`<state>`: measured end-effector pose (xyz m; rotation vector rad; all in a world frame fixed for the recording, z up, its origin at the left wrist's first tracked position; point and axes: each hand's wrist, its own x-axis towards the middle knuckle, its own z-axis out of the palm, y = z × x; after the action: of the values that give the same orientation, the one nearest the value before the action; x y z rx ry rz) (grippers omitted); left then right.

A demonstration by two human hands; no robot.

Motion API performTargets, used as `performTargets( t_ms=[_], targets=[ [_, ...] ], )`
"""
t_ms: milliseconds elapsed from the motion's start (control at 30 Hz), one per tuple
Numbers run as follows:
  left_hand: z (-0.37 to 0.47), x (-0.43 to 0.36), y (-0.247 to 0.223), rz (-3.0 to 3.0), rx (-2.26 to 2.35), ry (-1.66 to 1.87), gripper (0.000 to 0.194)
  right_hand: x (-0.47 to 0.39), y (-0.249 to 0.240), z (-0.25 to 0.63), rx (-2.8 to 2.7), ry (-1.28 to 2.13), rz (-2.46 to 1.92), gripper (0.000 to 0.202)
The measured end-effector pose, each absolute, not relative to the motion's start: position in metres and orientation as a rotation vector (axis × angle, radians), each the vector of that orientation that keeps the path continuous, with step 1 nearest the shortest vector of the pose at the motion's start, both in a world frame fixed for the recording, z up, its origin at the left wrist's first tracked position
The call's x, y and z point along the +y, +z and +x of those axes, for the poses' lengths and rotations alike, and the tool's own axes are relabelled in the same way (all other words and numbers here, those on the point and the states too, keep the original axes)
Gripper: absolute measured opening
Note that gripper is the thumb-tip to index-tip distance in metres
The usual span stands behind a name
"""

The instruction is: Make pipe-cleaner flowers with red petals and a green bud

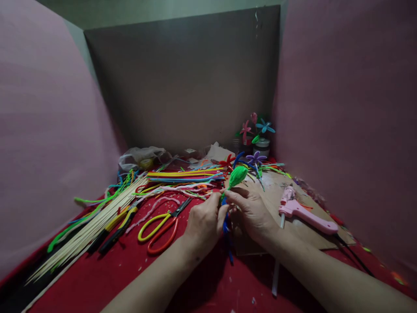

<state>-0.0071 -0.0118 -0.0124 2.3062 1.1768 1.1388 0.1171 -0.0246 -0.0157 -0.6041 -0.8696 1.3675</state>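
Note:
A green fuzzy pipe-cleaner leaf (238, 175) stands up between my hands, its narrow base pinched by the fingers of both. My left hand (206, 217) is closed around the lower stem, where blue pipe cleaners (226, 226) hang down below the fingers. Thumb and fingers of my right hand (246, 208) press together at the leaf's base from the other side. The fingers hide the spot where green and blue meet. Left of my left hand lie scissors (163, 229) with one yellow and one red handle.
A pink glue gun (304, 214) with a glue stick lies on brown cardboard (270, 195) at right. Pliers (119, 226), wooden sticks (87, 226) and loose pipe cleaners (185, 176) cover the left. Finished flowers (257, 158) stand behind. Panels (182, 87) enclose the red cloth (195, 287).

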Motion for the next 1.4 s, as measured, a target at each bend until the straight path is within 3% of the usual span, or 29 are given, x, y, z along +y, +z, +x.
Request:
performTargets(
  t_ms=[133, 367, 567, 733, 900, 1033, 1400],
  targets=[
    [-0.008, -0.011, -0.016, 2.447, 1.171, 1.137, 0.015, -0.024, -0.017, 0.117, -0.954, 1.27, -0.712, 0.009],
    [-0.008, -0.012, 0.003, 1.455, 0.824, 0.884, 0.017, -0.022, -0.015, 0.121, -1.124, 1.354, -0.573, 0.02],
    [-0.016, -0.007, 0.002, 1.118, 0.493, 0.719, 0.015, -0.017, -0.019, 0.13, -1.119, 1.438, -0.54, 0.022],
    [-0.013, -0.011, 0.005, 1.226, 0.527, 0.681, 0.016, -0.015, -0.021, 0.134, -1.033, 1.497, -0.536, 0.02],
    [-0.008, -0.017, -0.002, 2.067, 1.037, 1.071, 0.016, -0.021, -0.018, 0.128, -0.922, 1.43, -0.559, 0.014],
    [-0.008, -0.016, -0.011, 2.402, 1.157, 1.124, 0.016, -0.023, -0.016, 0.122, -0.903, 1.378, -0.578, 0.013],
    [-0.009, -0.011, 0.005, 1.442, 0.854, 0.925, 0.027, -0.026, -0.007, 0.125, -1.075, 1.393, -0.584, 0.01]
  ],
)
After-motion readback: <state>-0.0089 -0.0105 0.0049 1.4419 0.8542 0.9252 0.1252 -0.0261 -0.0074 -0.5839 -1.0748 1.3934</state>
